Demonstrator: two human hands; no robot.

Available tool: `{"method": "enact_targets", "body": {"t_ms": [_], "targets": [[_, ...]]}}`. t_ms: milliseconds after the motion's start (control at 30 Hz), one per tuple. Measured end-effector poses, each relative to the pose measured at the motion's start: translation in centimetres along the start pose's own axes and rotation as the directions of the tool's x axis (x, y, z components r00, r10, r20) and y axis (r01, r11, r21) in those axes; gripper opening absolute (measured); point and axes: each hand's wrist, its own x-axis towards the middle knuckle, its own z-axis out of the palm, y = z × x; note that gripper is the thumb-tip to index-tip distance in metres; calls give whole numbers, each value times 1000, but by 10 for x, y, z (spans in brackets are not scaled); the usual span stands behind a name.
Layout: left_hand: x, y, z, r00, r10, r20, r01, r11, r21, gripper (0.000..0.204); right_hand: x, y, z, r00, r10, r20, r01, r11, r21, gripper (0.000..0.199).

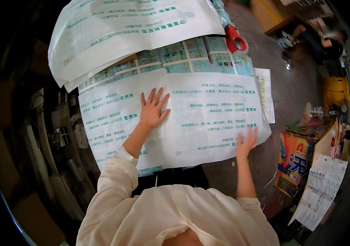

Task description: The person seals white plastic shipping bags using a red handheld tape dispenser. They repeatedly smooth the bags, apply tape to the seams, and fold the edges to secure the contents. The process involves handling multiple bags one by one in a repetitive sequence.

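A large white sheet with green printing (pixel 207 143) is spread over bundles wrapped in teal printed paper and crossed by pale straps (pixel 179 55). My left hand (pixel 154 108) lies on the middle of this sheet, palm down with its fingers apart. Toward the sheet's right edge, my right hand (pixel 246 141) has its fingers stretched out over the print, slightly blurred; whether it presses on the sheet I cannot tell. Beyond the bundles' exposed strip, another white printed sheet (pixel 134 33) covers the far part. A red tape dispenser (pixel 235 39) rests on the bundles at the far right.
A colourful printed carton (pixel 296 162) stands at the right, near an open booklet with handwriting (pixel 322 188). Farther back, a person (pixel 326 43) sits low. Dark shelving with boards and papers (pixel 56 139) lines the left. A brown carton (pixel 269 14) stands at the far right.
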Motion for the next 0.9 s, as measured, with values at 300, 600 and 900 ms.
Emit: {"method": "enact_targets", "body": {"t_ms": [300, 600, 900], "targets": [[3, 2, -4, 1000, -11, 14, 11, 1000, -22, 56, 155, 138, 44, 715, 499, 489, -651, 730, 208, 79], [6, 4, -8, 999, -39, 13, 40, 996, -78, 52, 156, 206, 83, 807, 539, 240, -578, 805, 133, 52], [5, 5, -2, 992, -121, -31, 119, 991, -57, 55, 239, 133, 35, 860, 225, -458, -169, 972, 160, 33]]}}
